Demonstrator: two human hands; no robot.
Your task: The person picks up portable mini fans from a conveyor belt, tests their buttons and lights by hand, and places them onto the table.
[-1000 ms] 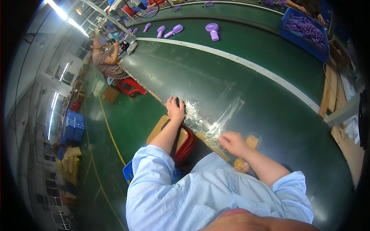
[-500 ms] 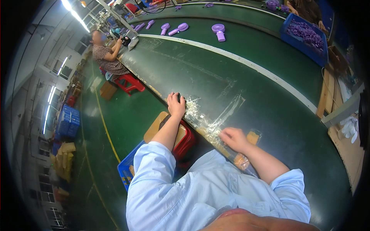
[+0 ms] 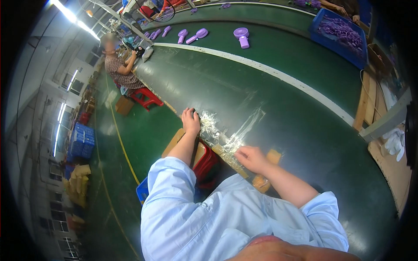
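The left hand [image 3: 190, 122] lies near the edge of the green worktop [image 3: 270, 108], fingers curled down over the 9 o'clock end of a heap of clear plastic bags [image 3: 226, 135]; something small and dark seems to be under the fingers, but I cannot tell if the hand grips it or only presses. The right hand [image 3: 251, 157] is half closed at the 5 o'clock end of the same heap and touches the plastic, and I cannot tell if it really pinches a bag. The bags lie between the two hands, along the near edge of the worktop. In my judgement the main risk is that the slippery bags slide over this edge and fall toward the red stool [image 3: 204, 163] below, because they lie so close to it and are held only at the ends. Thin film also sticks together, so several bags may lift at once. Compared with the earlier frames, both hands stay at almost the same places on the heap. At 11 o'clock another person [image 3: 119, 65] sits; purple fans [image 3: 241, 37] lie at 12 o'clock.
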